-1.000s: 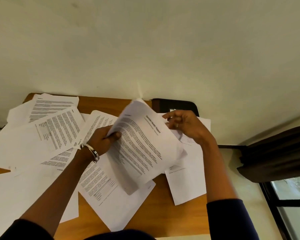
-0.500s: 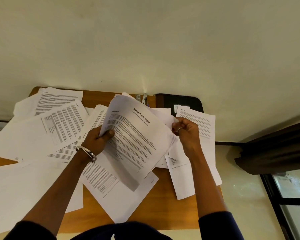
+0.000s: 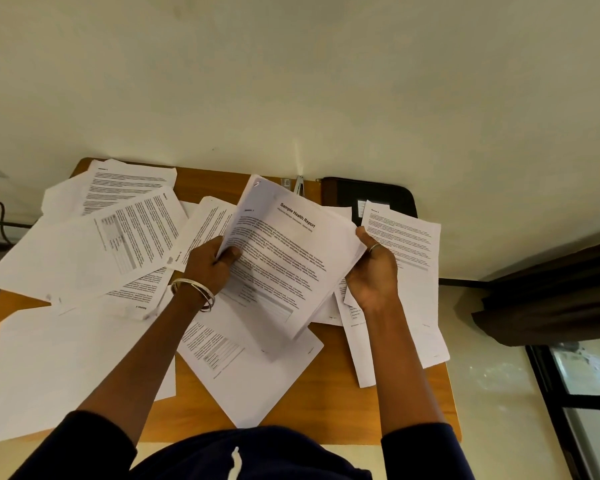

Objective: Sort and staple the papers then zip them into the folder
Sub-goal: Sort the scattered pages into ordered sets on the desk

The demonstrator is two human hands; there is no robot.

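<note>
Centre of the frame: you hold a sheaf of papers (image 3: 284, 265) headed "Sample Health Report" above the worktop (image 3: 329, 393), tilted toward the upper left. Your left hand (image 3: 210, 263) grips its left edge, thumb on the printed face and fingers curled behind. Your right hand (image 3: 373, 268) clasps its right edge, with the palm toward you and the fingertips hidden behind the sheets; a ring shows on one finger. Bangles (image 3: 193, 294) circle your left wrist. Loose printed pages (image 3: 94, 244) lie overlapping across the left half of the worktop, one more sheet (image 3: 253, 379) lies below the held sheaf, and a further page (image 3: 413, 271) lies at the right, partly behind your right hand. The dark zip folder (image 3: 371, 194) rests at the upper right of the worktop against the wall, partly covered by paper. A small metal object (image 3: 299, 184) stands just left of it; you cannot tell what it is.
</note>
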